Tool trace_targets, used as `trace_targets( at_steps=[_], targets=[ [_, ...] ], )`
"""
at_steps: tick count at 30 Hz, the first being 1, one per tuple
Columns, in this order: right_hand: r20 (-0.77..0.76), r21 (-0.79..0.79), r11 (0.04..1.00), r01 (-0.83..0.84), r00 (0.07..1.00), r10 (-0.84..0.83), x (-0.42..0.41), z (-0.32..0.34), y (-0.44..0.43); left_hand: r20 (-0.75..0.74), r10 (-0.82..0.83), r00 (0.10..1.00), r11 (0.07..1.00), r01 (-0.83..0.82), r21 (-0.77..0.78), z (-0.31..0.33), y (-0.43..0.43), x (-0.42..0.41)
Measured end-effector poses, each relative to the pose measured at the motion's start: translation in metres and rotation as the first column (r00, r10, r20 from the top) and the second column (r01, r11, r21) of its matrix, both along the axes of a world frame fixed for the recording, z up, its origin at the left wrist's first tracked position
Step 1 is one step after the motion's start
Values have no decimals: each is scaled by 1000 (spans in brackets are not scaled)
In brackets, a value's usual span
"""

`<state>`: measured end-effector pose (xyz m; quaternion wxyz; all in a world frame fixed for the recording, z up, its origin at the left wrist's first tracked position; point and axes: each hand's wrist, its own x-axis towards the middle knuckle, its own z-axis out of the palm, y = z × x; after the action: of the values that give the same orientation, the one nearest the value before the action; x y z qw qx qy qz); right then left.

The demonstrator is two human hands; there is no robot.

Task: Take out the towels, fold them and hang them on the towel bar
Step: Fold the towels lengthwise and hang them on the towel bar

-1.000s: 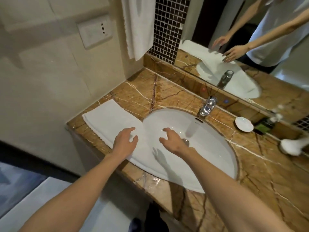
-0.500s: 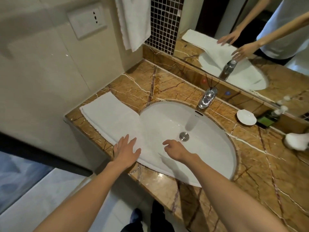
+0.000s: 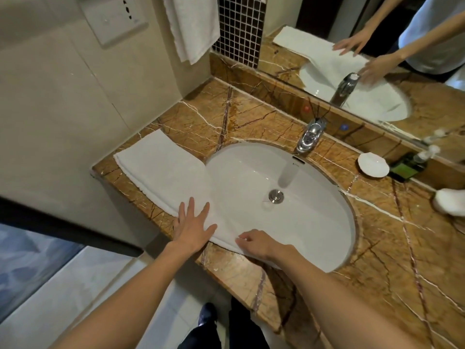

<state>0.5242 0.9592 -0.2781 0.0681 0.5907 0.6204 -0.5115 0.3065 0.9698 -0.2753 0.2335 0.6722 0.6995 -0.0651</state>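
A folded white towel (image 3: pixel 161 165) lies in a long strip on the brown marble counter (image 3: pixel 392 248), left of the sink (image 3: pixel 314 210), and its near end drapes over the basin's front-left rim. My left hand (image 3: pixel 193 222) presses flat on that end with its fingers spread. Just to its right, my right hand (image 3: pixel 259 244) has its fingers curled on the towel's near edge, pinching it. A second white towel (image 3: pixel 191 26) hangs on the wall above the counter's back left corner; what it hangs from is out of frame.
A chrome faucet (image 3: pixel 310 137) stands behind the basin, with a white soap dish (image 3: pixel 373 164) and a green bottle (image 3: pixel 405 167) to its right. A white object (image 3: pixel 450 201) sits at the far right edge. A mirror backs the counter and a socket plate (image 3: pixel 115 18) is on the left wall.
Both hands slid along the towel toward me, to its near end. My left hand flattened with spread fingers; my right hand came from over the basin down to the towel's edge.
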Motion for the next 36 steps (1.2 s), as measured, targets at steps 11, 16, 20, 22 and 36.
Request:
trace_targets(
  at_steps=[11, 16, 20, 22, 36],
  targets=[
    [387, 436, 793, -426, 884, 262, -15, 12, -36, -155, -181, 971, 983, 178, -37, 7, -10, -15],
    [558, 433, 730, -530, 793, 245, -29, 23, -43, -163, -262, 951, 965, 263, -15, 4, -11, -24],
    [641, 424, 702, -572, 737, 213, -33, 29, -55, -161, -322, 933, 946, 324, -13, 4, -8, -30],
    [664, 421, 702, -575, 722, 193, -37, 33, -61, -156, -350, 924, 936, 350, -27, 5, -9, -31],
    [743, 356, 691, -629, 639, 199, -61, 48, -107, -145, -410, 901, 910, 414, -3, 9, -38, -48]
  ],
)
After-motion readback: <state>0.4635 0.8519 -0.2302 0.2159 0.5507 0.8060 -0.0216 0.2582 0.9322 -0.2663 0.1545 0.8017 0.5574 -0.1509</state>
